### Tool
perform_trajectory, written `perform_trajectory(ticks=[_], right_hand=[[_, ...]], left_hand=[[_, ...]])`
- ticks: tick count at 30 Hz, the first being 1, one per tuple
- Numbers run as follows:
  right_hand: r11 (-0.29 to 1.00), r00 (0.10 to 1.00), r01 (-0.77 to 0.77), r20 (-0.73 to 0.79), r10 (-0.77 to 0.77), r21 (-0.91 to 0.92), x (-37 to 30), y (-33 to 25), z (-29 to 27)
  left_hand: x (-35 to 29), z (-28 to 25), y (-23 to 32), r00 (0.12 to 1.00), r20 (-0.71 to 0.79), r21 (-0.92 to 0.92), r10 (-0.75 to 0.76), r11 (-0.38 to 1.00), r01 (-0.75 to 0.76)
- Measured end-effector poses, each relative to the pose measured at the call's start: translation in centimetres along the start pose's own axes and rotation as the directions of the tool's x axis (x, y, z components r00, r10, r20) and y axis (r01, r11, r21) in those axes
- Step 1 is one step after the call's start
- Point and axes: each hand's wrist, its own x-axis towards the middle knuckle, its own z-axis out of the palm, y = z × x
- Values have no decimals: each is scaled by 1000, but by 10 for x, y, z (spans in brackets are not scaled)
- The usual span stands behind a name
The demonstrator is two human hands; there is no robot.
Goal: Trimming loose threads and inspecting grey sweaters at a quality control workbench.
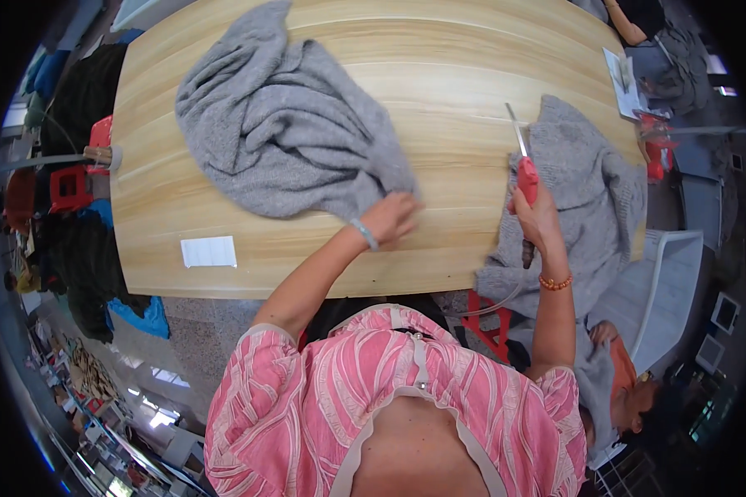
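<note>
In the head view, we grip a red air gun (527, 178) in our right hand (540, 220), right of centre. Our left hand (390, 219) blurs near the centre, beside the grey knit (278, 132) at upper left; we cannot tell whether it holds any cloth. Another knit (584, 182) lies on the counter (448, 74) at right.

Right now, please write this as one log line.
left hand: blurred, at grey cloth | right hand: holding red tool | table, right side: grey garment
</note>
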Motion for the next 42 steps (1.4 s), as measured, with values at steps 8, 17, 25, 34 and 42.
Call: perform_trajectory(ticks=[8, 17, 25, 34, 42], right_hand=[[956, 970, 114, 239, -48, -270, -20, -17, 17], [921, 884, 204, 467, -28, -332, -49, -36, 33], [887, 605, 375, 796, -14, -269, -89, -40, 52], [957, 965, 76, 262, 1, -281, -69, -16, 8], [945, 960, 74, 280, 19, -320, -93, 7, 3]], left_hand=[[-39, -33, 23, 811, -577, 292, -96, 903, 315], [-47, -16, -33, 749, -185, -481, -636, 723, 495], [-41, 8, -55, 677, -151, -841, -721, 454, 296], [-2, -5, 55, 995, -101, -220, 12, 975, -34], [30, 27, 16, 1000, 10, 496, -9, 868, 3]])
